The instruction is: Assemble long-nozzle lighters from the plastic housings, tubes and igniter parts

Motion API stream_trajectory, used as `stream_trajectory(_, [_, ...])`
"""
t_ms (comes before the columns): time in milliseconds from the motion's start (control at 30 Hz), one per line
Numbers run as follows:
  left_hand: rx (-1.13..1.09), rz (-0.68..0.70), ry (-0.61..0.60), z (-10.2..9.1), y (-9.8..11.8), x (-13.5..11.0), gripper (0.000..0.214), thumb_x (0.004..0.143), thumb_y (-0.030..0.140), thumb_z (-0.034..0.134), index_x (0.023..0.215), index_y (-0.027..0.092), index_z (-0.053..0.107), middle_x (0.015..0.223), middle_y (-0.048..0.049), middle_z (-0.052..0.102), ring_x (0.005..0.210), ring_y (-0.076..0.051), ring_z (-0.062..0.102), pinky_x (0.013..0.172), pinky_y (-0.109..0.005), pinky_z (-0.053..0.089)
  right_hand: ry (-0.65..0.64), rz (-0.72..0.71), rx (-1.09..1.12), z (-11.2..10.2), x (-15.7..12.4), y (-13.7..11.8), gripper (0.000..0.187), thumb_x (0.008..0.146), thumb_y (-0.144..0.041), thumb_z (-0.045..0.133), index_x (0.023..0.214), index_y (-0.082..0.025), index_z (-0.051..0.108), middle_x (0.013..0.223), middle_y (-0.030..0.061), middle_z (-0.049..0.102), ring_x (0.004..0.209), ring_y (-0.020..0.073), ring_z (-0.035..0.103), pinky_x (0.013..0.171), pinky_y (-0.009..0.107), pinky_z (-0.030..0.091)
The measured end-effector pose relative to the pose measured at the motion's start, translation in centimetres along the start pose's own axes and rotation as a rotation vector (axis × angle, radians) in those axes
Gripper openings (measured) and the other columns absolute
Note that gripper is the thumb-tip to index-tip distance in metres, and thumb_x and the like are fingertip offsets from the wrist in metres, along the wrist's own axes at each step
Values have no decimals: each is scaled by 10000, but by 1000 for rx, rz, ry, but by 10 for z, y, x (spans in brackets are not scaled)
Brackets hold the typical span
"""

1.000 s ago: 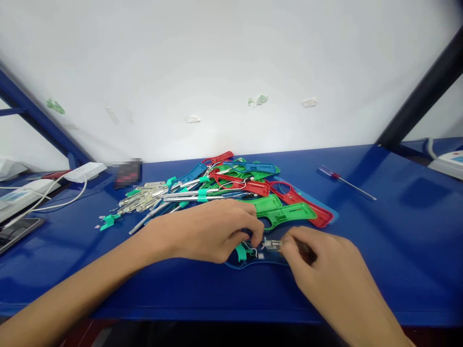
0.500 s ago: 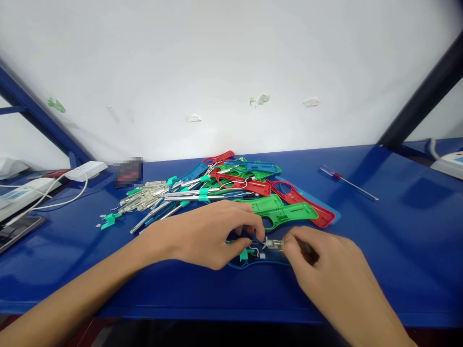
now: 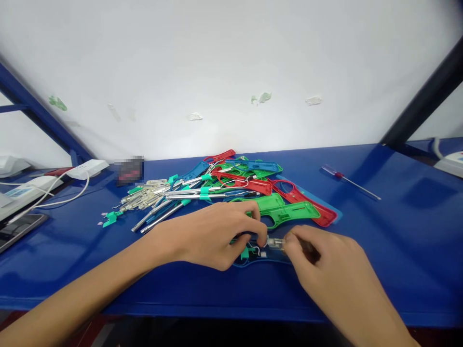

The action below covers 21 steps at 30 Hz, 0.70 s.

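Observation:
A blue lighter half shell [image 3: 258, 262] lies at the front of the blue table, partly under both hands. In it show a green trigger [image 3: 245, 253] and a thin white wire [image 3: 256, 249]. My right hand [image 3: 321, 260] pinches a clear lighter fuel tank [image 3: 278, 243] with a metal valve end, its rear hidden by the fingers. From the left, my left hand [image 3: 224, 233] reaches over the shell with fingers curled. Its index fingertip is at the tank's valve end; what the thumb and other fingers grip is hidden.
Behind the hands is a pile of red, green and blue half shells [image 3: 304, 202], metal lighter tubes [image 3: 195, 196] and clear tanks [image 3: 148, 193]. A screwdriver [image 3: 350, 182] lies at right. Power strips [image 3: 88, 168], white cables and a phone [image 3: 21, 231] are at left.
My left index finger and thumb have shifted slightly to the right, closer to the tank's valve end. The right hand keeps its pinch; the whole view has shifted slightly.

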<state>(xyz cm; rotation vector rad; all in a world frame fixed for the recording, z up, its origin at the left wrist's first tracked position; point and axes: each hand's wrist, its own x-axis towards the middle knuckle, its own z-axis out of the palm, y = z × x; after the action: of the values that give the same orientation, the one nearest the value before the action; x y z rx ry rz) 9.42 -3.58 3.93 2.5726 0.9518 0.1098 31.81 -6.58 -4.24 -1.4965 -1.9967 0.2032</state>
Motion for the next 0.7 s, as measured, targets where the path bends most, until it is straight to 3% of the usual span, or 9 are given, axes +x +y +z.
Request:
stream_trajectory(267, [14, 4, -7, 1, 0, 0, 270, 915, 34, 522, 1022, 226, 679, 1138, -19, 582, 645, -96, 498, 637, -295, 396, 3, -2, -2, 0, 1, 1, 335, 941, -348, 497, 624, -248, 537, 534, -53, 511, 467, 115, 395, 502, 280, 284])
stream_trajectory(567, [-75, -3, 43, -1, -6, -3, 200, 947, 73, 545, 995, 202, 690, 1098, -31, 603, 784, -128, 559, 701, -273, 448, -2, 2, -5, 0, 1, -1, 340, 949, -337, 496, 623, -246, 531, 531, -48, 490, 478, 119, 386, 510, 284, 280])
stream_trajectory(700, [-140, 26, 35, -1, -7, -2, 284, 950, 41, 531, 1035, 210, 743, 1124, -36, 609, 791, -120, 567, 688, -258, 457, -2, 0, -3, 0, 1, 0, 343, 947, -340, 493, 621, -246, 541, 531, -46, 500, 472, 118, 393, 510, 282, 286])
